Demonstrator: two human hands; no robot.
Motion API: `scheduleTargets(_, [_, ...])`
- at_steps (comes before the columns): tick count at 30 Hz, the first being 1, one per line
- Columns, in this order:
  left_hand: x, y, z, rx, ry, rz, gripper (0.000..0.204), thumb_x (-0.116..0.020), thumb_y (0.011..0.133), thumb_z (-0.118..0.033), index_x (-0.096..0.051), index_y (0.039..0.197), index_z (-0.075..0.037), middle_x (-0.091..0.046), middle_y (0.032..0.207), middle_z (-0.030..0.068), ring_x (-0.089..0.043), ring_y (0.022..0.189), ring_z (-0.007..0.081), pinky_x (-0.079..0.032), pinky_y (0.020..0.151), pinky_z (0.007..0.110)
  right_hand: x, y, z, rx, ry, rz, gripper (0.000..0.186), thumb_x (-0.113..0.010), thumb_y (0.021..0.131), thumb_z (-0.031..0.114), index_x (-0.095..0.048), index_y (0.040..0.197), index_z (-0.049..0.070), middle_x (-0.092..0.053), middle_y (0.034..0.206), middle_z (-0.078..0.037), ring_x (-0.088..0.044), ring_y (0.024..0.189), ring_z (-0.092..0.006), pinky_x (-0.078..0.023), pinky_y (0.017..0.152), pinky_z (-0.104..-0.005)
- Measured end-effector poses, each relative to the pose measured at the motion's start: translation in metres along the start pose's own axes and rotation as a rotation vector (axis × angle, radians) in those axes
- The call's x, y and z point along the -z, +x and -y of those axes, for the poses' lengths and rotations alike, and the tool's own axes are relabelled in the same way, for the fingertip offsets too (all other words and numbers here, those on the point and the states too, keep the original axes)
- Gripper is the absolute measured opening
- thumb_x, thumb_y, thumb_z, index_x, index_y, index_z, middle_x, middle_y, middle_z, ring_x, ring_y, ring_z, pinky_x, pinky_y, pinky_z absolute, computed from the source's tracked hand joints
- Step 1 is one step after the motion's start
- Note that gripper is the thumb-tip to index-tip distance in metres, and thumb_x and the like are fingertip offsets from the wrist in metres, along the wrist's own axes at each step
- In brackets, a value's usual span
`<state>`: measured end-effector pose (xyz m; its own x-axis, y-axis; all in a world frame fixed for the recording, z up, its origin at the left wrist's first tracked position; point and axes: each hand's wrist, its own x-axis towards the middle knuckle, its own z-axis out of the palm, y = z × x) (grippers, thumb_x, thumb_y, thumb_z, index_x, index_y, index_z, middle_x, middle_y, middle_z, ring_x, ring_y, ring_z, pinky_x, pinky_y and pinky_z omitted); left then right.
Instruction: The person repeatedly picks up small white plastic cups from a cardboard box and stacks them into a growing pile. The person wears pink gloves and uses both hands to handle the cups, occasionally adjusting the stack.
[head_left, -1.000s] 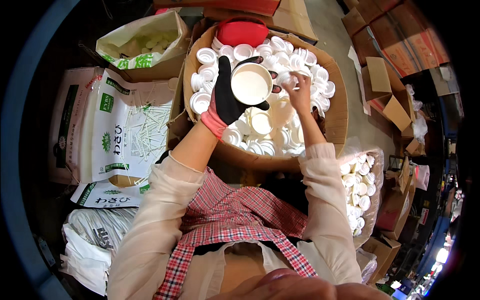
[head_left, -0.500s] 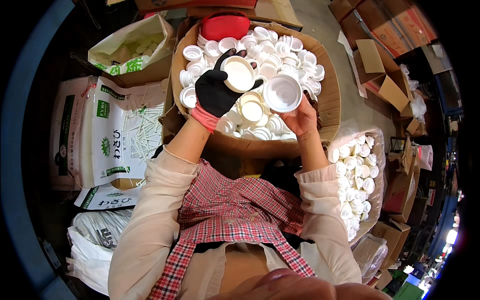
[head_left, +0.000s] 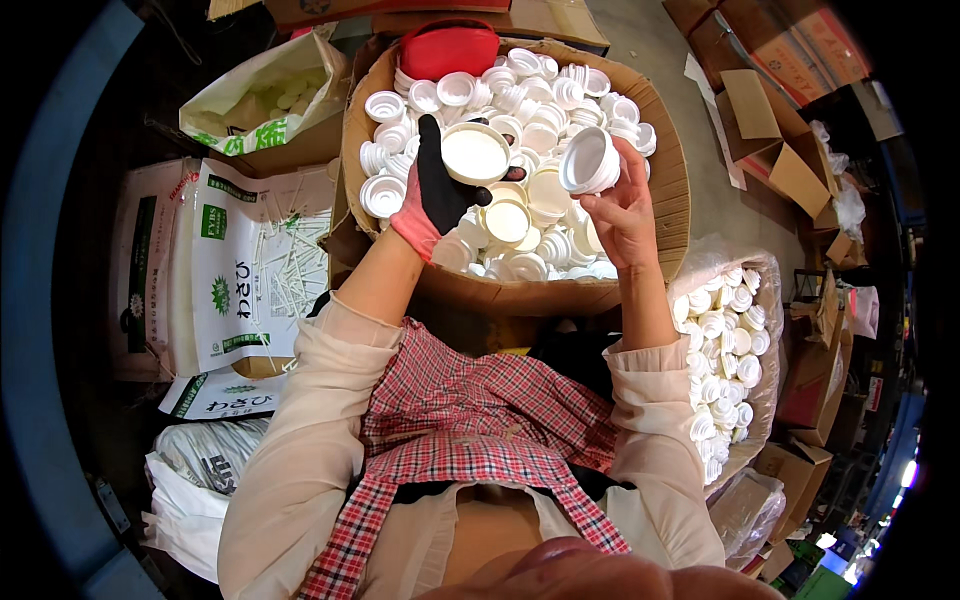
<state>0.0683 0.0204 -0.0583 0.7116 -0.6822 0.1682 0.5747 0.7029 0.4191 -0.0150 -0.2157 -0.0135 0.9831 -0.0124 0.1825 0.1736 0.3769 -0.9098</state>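
My left hand (head_left: 445, 195), in a black glove with a pink cuff, holds a round cream-coloured lid (head_left: 475, 154) with its pale inner side facing up. Bare, my right hand (head_left: 627, 205) grips a white plastic cap (head_left: 590, 161) with a stepped, ringed body; it is tilted, its wide opening toward the left. Both hands are over a large cardboard box (head_left: 440, 287) heaped with white plastic caps (head_left: 383, 196). Below and between the hands, a cream lid (head_left: 507, 221) lies on the heap.
A red pouch (head_left: 449, 50) rests at the box's far side. To the right stands a plastic-lined box (head_left: 765, 330) of smaller white caps. On the left are a bag (head_left: 330, 72) of pale round pieces and a printed sheet (head_left: 222, 270) bearing thin white sticks. Opened cartons (head_left: 775, 165) stand far right.
My right hand has moved right and turned the white cap sideways, away from the lid. My left hand has turned slightly, thumb side outward, still holding the cream lid.
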Motion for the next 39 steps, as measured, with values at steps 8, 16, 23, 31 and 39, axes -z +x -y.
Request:
scheduleTargets(8, [-0.040, -0.007, 0.013, -0.320, 0.830, -0.054, 0.057, -0.055, 0.086, -0.027, -0.042, 0.134, 0.000, -0.058, 0.126, 0.0171, -0.060, 0.110, 0.0274, -0.050, 0.089, 0.035, -0.019, -0.007, 0.016, 0.099, -0.260, 0.046, 0.071, -0.072, 0.071, -0.006, -0.044, 0.134, 0.009, -0.049, 0.127, -0.006, -0.056, 0.106, -0.0176, -0.050, 0.083, -0.0305])
scheduleTargets(16, [-0.048, -0.014, 0.031, -0.525, 1.420, -0.086, 0.051, -0.060, 0.088, -0.007, -0.042, 0.135, 0.003, -0.053, 0.134, 0.0149, -0.055, 0.117, 0.0205, -0.042, 0.101, 0.031, -0.062, -0.020, 0.014, 0.341, -0.966, 0.032, 0.068, -0.082, 0.068, 0.011, -0.052, 0.128, 0.006, -0.050, 0.101, -0.008, -0.053, 0.071, -0.0138, -0.048, 0.059, -0.0235])
scheduleTargets(23, [-0.053, -0.009, 0.035, -0.620, 1.409, -0.069, 0.061, -0.071, 0.081, -0.005, -0.042, 0.134, 0.003, -0.056, 0.127, 0.0136, -0.057, 0.114, 0.0213, -0.045, 0.097, 0.032, -0.064, -0.019, 0.002, 0.398, -1.063, -0.001, 0.066, -0.082, 0.068, 0.014, -0.052, 0.125, 0.004, -0.050, 0.101, -0.011, -0.056, 0.075, -0.0199, -0.050, 0.062, -0.0290])
scheduleTargets(31, [-0.049, -0.011, 0.036, -0.637, 1.426, -0.109, 0.060, -0.072, 0.079, -0.006, -0.045, 0.133, 0.002, -0.057, 0.125, 0.0125, -0.057, 0.112, 0.0218, -0.045, 0.097, 0.033, -0.066, -0.020, 0.003, 0.385, -1.073, 0.000, 0.066, -0.082, 0.068, 0.014, -0.051, 0.125, 0.003, -0.050, 0.103, -0.012, -0.057, 0.076, -0.0206, -0.051, 0.061, -0.0292])
scheduleTargets(39, [-0.068, -0.013, 0.039, -0.335, 0.761, -0.119, 0.058, -0.066, 0.084, -0.008, -0.043, 0.137, 0.001, -0.055, 0.130, 0.0100, -0.054, 0.117, 0.0183, -0.043, 0.099, 0.031, -0.068, -0.021, 0.003, 0.357, -1.107, 0.018, 0.067, -0.083, 0.067, 0.015, -0.051, 0.125, 0.003, -0.050, 0.105, -0.012, -0.058, 0.086, -0.0238, -0.051, 0.071, -0.0321])
